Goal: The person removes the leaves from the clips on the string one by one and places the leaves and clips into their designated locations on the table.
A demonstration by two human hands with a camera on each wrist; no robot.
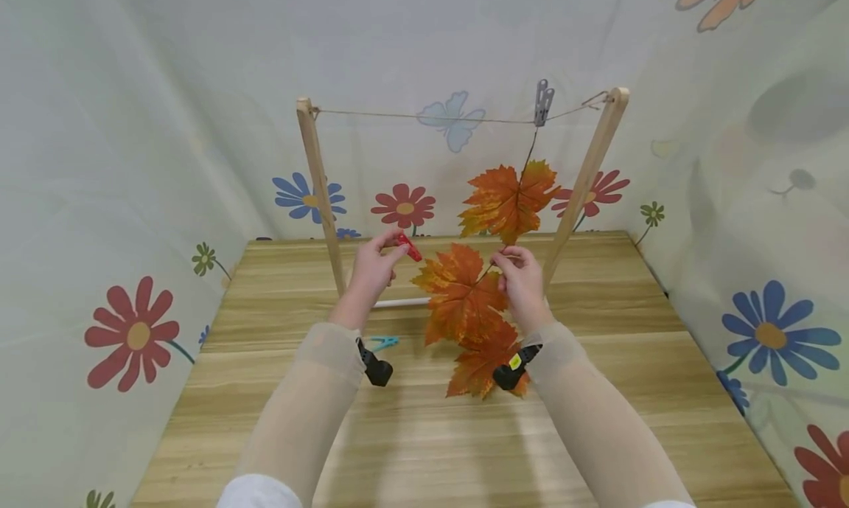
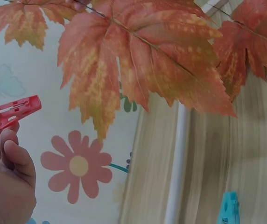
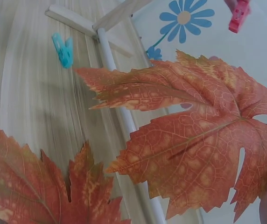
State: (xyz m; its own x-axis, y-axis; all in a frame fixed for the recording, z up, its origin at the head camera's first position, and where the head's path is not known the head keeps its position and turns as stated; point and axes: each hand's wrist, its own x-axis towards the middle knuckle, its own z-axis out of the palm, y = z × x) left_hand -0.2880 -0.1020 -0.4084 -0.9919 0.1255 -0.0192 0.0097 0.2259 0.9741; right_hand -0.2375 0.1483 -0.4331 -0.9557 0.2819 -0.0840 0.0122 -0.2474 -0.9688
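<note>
My left hand (image 1: 374, 266) pinches a red clothespin (image 1: 410, 248) between thumb and fingers, left of the leaves. In the left wrist view the clothespin (image 2: 19, 112) points away from the fingertips. With thumb and fingertips, my right hand (image 1: 522, 278) pinches the thin dark stem of an orange artificial maple leaf (image 1: 464, 294). Another orange leaf (image 1: 509, 202) hangs above it, its stem held by a grey clothespin (image 1: 542, 104) on the string (image 1: 424, 116). A third leaf (image 1: 483, 360) lies lower, close over the table and partly behind my right wrist.
The string runs between two wooden posts (image 1: 321, 191), joined low down by a white rod (image 1: 402, 302). A turquoise clothespin (image 1: 383, 342) lies on the wooden table (image 1: 438, 449) near my left wrist. Flower-printed cloth (image 1: 199, 65) surrounds the table at the back and sides.
</note>
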